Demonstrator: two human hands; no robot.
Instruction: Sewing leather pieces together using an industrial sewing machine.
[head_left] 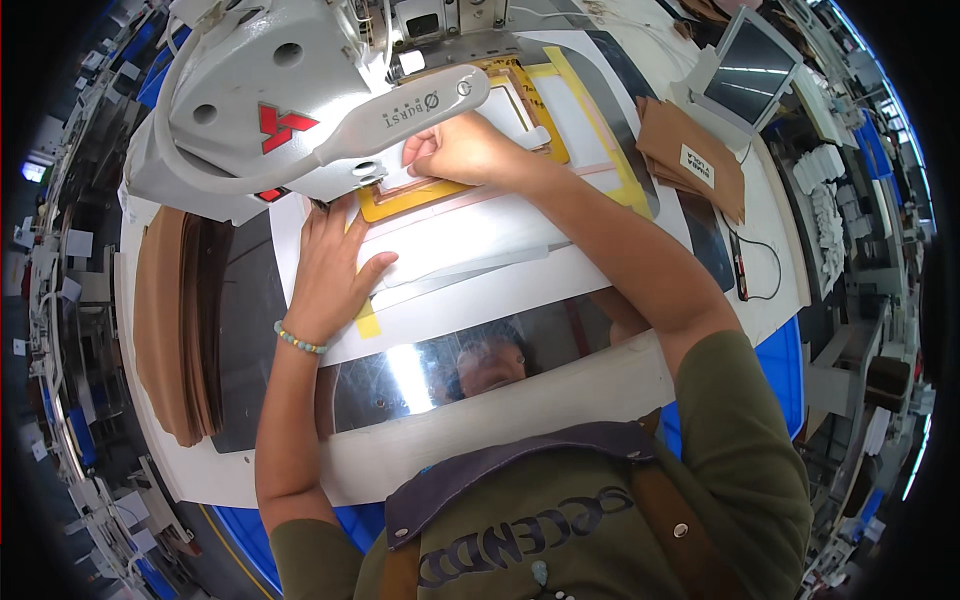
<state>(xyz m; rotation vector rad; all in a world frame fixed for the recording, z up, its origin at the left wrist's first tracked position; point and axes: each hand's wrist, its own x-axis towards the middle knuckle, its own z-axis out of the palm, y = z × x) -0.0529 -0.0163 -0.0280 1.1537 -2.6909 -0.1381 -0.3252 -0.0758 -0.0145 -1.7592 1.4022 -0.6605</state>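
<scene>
My left hand (pixel 335 262) lies flat on a white sheet (pixel 310 345), thumb spread away from the fingers. Its fingertips reach the near left corner of a yellow-edged frame (pixel 400 208), close under the sewing machine head (pixel 260 110). Over that frame, my right hand (pixel 465 150) is closed, thumb and fingers brought together near a white piece inside it. What is pinched there, if anything, I cannot make out. A grey lamp arm (pixel 410 110) passes in front of the right hand's far side and hides part of the frame.
A stack of brown panels (pixel 170 330) stands along the left of the table. More brown pieces (pixel 690 155) lie at the right, below a tilted screen (pixel 750 70). A small red-and-black tool (pixel 740 275) lies by a dark cable. The shiny metal plate (pixel 450 370) is nearer me.
</scene>
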